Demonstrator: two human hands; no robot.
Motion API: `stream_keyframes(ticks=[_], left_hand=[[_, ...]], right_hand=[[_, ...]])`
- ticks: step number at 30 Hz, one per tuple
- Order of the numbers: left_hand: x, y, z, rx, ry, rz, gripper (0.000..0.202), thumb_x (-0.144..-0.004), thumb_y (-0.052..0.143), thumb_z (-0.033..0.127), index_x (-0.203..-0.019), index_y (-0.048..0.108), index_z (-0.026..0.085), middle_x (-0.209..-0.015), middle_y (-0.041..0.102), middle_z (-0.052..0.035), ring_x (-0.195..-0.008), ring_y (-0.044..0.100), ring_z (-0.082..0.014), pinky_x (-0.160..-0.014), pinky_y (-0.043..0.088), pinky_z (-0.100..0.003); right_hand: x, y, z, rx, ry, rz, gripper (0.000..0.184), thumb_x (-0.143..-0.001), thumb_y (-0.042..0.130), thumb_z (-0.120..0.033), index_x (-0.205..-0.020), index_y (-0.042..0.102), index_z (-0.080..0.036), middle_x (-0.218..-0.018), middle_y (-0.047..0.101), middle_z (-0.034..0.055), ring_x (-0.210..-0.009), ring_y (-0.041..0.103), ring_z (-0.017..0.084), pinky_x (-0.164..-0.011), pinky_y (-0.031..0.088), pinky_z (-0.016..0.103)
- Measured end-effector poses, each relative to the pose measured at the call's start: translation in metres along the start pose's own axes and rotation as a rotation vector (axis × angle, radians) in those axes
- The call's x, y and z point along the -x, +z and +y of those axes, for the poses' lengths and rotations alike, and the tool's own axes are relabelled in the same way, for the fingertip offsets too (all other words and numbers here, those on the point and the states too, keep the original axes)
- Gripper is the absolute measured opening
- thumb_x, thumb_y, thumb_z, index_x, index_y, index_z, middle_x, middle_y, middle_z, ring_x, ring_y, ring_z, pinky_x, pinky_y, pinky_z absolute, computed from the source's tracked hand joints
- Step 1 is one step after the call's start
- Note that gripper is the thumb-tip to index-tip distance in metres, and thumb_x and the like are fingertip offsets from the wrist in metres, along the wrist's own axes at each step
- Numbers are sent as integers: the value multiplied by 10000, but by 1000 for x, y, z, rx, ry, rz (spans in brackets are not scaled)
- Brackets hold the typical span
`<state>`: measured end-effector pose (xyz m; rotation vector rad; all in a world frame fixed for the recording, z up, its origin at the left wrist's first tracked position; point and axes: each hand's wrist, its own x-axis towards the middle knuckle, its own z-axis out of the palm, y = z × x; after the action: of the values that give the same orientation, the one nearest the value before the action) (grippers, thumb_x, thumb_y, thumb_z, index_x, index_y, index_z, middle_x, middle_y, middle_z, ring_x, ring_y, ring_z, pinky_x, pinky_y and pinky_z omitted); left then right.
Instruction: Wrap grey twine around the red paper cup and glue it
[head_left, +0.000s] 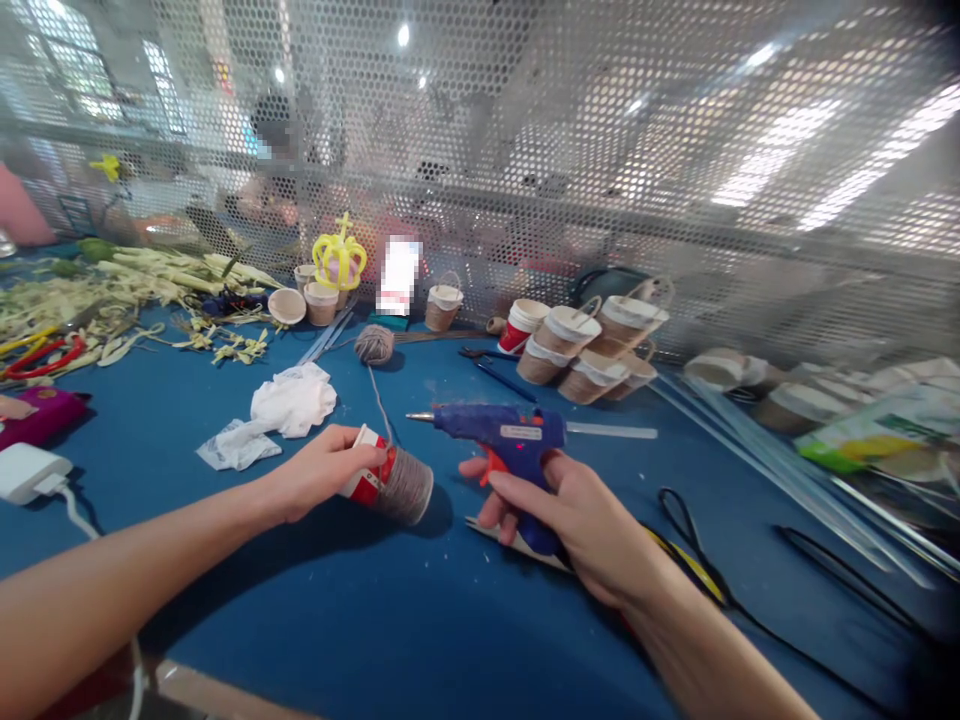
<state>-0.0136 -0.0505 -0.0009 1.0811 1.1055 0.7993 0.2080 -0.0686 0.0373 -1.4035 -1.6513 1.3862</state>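
My left hand grips a red and white paper cup lying tilted on its side, partly wrapped in grey-brown yarn. From the cup a strand runs up to a ball of yarn on the table. My right hand is closed around a blue hot glue gun, its orange trigger under my fingers. The gun's metal nozzle points left, just above the cup and apart from it. A clear glue stick sticks out of its back. Below the gun lie scissors, partly hidden by my hand.
Crumpled white plastic lies left of the cup. Wrapped cups stand stacked at the back right, with pliers beside them. Glue sticks and a black cable lie right. Dried husks cover the left back, before a perforated metal screen.
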Motion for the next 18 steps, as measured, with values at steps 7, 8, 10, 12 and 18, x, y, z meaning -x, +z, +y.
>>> stream_keyframes(ticks=[7, 8, 10, 12, 18], left_hand=[[-1, 2, -1, 6, 1, 5, 269, -667, 595, 370, -631, 614, 104, -541, 587, -3, -461, 465, -75, -468, 311, -180], [-1, 2, -1, -5, 7, 9, 277, -663, 600, 378, -632, 612, 103, -542, 584, -5, -461, 464, -76, -467, 311, -180], [-1, 2, -2, -27, 16, 20, 289, -648, 612, 390, -640, 611, 102, -545, 582, -8, -464, 466, -81, -471, 318, -186], [-2, 2, -3, -38, 19, 30, 287, -636, 622, 388, -648, 612, 101, -551, 583, -13, -473, 476, -90, -483, 333, -195], [-2, 2, -4, -42, 25, 39, 246, -660, 571, 348, -623, 613, 109, -554, 595, -14, -469, 474, -93, -489, 327, -201]], right_hand=[[3, 8, -3, 4, -23, 52, 230, -731, 570, -336, -827, 611, -131, -598, 627, 19, -489, 529, 91, -485, 426, 210], [4, 9, -4, 6, -30, 54, 226, -732, 568, -338, -816, 610, -132, -586, 623, 16, -484, 527, 91, -482, 424, 210], [5, 10, -5, 11, -32, 55, 224, -727, 569, -344, -799, 609, -135, -570, 616, 13, -479, 527, 96, -473, 424, 213], [6, 11, -6, 15, -28, 69, 227, -724, 567, -352, -775, 606, -134, -557, 607, 12, -467, 523, 100, -462, 424, 219], [7, 11, -9, 57, -19, 89, 236, -717, 564, -386, -700, 567, -151, -489, 575, -6, -406, 503, 95, -403, 409, 211]])
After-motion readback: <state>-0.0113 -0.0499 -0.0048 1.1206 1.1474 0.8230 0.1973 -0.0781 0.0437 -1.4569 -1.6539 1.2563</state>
